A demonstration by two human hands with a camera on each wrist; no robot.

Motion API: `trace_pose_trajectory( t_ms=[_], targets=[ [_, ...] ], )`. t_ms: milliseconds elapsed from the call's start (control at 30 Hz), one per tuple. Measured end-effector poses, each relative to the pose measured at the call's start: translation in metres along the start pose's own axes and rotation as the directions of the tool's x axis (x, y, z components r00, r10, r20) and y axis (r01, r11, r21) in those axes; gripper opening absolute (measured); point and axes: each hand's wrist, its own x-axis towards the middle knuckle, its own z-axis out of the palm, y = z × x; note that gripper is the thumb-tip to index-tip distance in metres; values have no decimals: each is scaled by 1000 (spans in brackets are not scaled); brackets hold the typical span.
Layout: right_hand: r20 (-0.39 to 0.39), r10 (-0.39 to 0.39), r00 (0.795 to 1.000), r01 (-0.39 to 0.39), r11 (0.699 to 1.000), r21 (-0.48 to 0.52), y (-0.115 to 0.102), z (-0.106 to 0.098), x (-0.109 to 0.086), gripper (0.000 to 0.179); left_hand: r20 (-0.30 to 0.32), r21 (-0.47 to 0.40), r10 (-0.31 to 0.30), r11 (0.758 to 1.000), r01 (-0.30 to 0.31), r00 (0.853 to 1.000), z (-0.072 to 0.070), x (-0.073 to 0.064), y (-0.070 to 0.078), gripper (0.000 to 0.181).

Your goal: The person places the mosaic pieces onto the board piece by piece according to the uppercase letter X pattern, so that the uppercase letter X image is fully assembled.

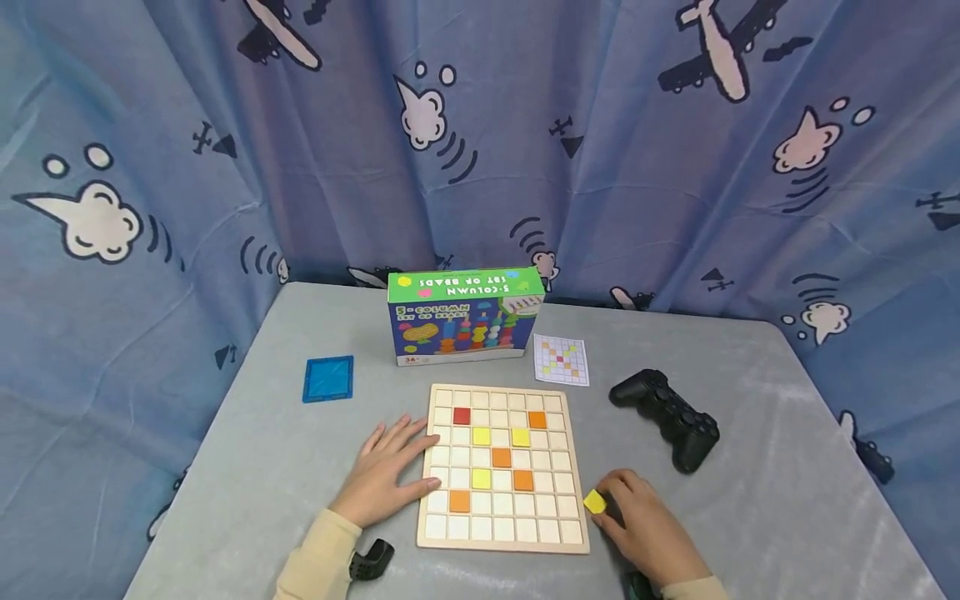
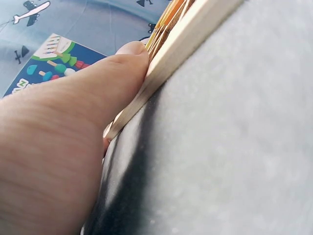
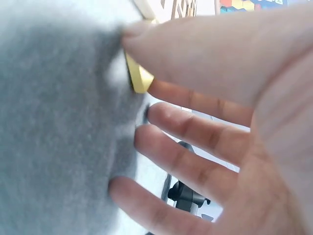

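Note:
A wooden grid board (image 1: 504,547) lies on the grey table, its cells holding white squares and several red, orange and yellow ones. My left hand (image 1: 390,479) rests at the board's left edge, fingers spread and thumb touching the frame; the left wrist view shows the thumb (image 2: 112,78) against the wooden side. Just off the board's lower right edge, my right hand (image 1: 647,525) pinches a yellow block (image 1: 595,502) between thumb and index finger, low at the tabletop. In the right wrist view the yellow block (image 3: 140,78) is partly hidden behind the thumb; the other fingers are loosely bent.
Behind the board stands a bead-set box (image 1: 465,321). A small pattern card (image 1: 561,360) lies to the box's right, a blue square tray (image 1: 327,379) to its left. A black game controller (image 1: 666,417) is on the right. A patterned curtain (image 1: 480,167) hangs behind the table.

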Motion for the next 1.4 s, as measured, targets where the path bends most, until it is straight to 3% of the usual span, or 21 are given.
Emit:
trace_pose_trajectory(
  t_ms=[267, 733, 933, 1233, 1400],
  targets=[
    [-16, -5, 1000, 4, 999, -34, -3, 1, -2, 26, 2, -6, 3, 1000, -3, 1000, 1, -1, 2, 63],
    [-81, -81, 993, 79, 996, -32, -5, 1, -1, 27, -74, 7, 50, 999, -50, 996, 5, 0, 1, 61],
    [-134, -131, 982, 126, 991, -43, -7, -3, -2, 26, -37, 6, 27, 1000, -27, 999, 4, 0, -1, 64],
    [-127, -107, 986, 111, 994, 23, -17, -6, 1, 26, -24, 14, 13, 1000, -12, 1000, 4, 0, -2, 64],
    [-135, -173, 976, 181, 983, 46, -24, -4, 3, 25, -20, 14, 7, 1000, -7, 1000, 4, 0, -2, 64]
  ],
)
